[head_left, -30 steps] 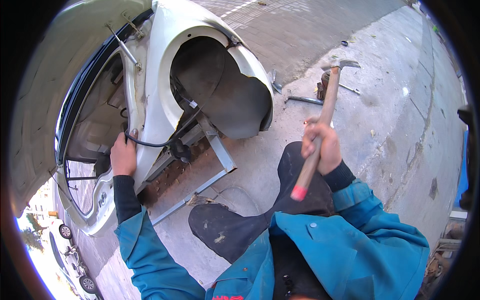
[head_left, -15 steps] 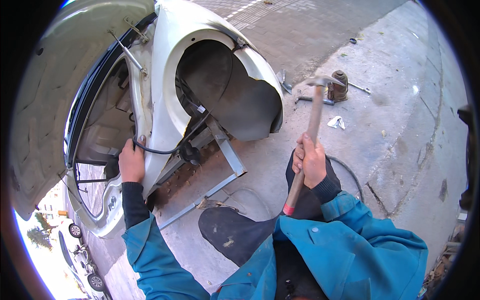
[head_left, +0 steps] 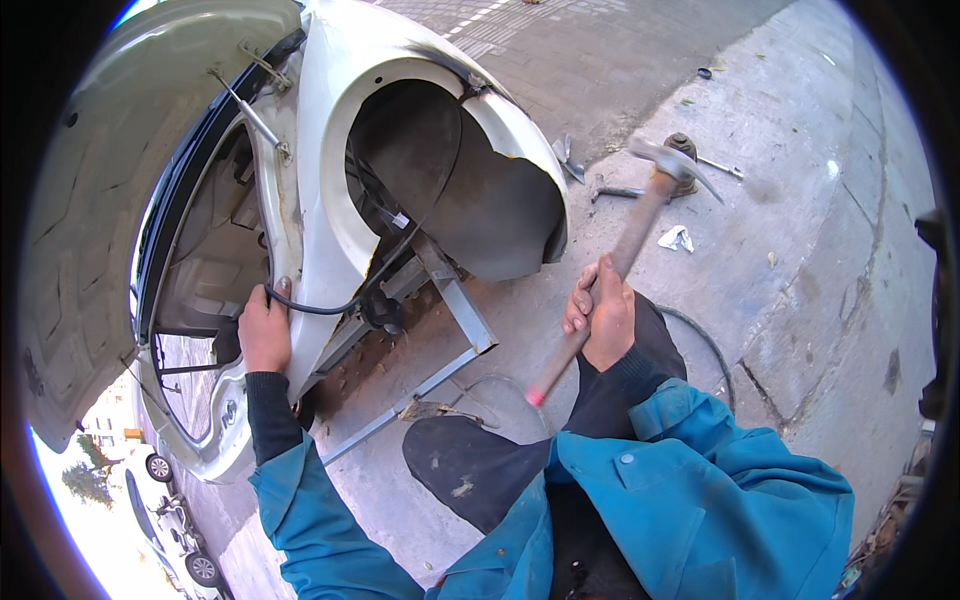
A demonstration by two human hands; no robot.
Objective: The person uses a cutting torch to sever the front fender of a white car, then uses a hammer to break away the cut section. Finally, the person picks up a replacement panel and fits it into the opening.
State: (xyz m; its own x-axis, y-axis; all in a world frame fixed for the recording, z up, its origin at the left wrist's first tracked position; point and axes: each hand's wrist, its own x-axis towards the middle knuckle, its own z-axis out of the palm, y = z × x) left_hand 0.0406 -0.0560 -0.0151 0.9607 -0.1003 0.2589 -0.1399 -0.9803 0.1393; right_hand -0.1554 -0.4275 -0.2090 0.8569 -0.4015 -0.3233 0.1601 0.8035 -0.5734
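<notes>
My right hand (head_left: 608,315) is closed round the wooden handle of a hammer (head_left: 640,226). The hammer is tilted, its slightly blurred metal head up and to the right, its red butt end low on the left. My left hand (head_left: 265,332) lies at the inner edge of the white car body (head_left: 322,190), with a black cable (head_left: 325,310) between thumb and fingers; some fingertips are hidden. From there the cable curves across the fender toward the open wheel arch (head_left: 420,170), where part of the dark liner shows.
A raised hood (head_left: 120,160) fills the left side. Below the fender stands a grey metal frame (head_left: 462,310). Behind the hammer head is a rusty bottle jack (head_left: 684,160), near a metal bar (head_left: 618,192) and white crumpled paper (head_left: 677,238). A hose (head_left: 712,350) lies beside my knee.
The hammer has tilted further, its head moving right and its butt end swinging left and up. My right hand has shifted slightly left; my left hand stays at the car body.
</notes>
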